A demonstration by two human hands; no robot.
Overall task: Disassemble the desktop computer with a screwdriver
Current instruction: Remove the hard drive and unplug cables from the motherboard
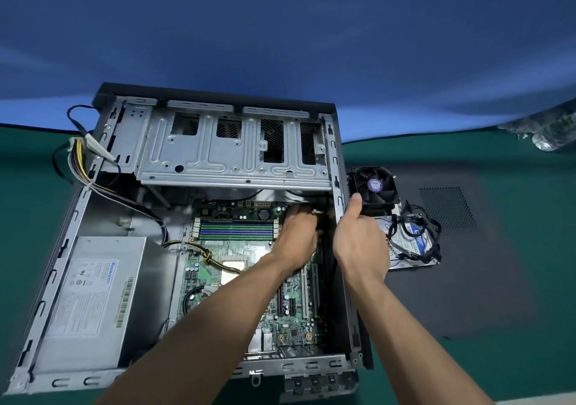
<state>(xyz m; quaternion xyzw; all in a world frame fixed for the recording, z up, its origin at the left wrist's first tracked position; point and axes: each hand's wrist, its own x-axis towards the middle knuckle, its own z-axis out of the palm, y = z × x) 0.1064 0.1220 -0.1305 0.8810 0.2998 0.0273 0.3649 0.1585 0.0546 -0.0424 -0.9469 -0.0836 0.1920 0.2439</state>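
The open desktop case (78,217) lies on its side, showing the green motherboard (237,249), the grey power supply (90,305) at the left and the metal drive cage (233,152) at the back. My left hand (299,233) reaches into the case at the motherboard's far right corner, fingers curled around a small white connector or cable there. My right hand (358,242) grips the case's right wall (339,202), thumb up along the rim. No screwdriver is in sight.
Beside the case on the right lie a black fan (374,186), a hard drive (411,242) with black cables (420,224) on it, and the dark side panel (467,249). A loose cable bundle (78,158) hangs over the case's left rear. Green mat underneath.
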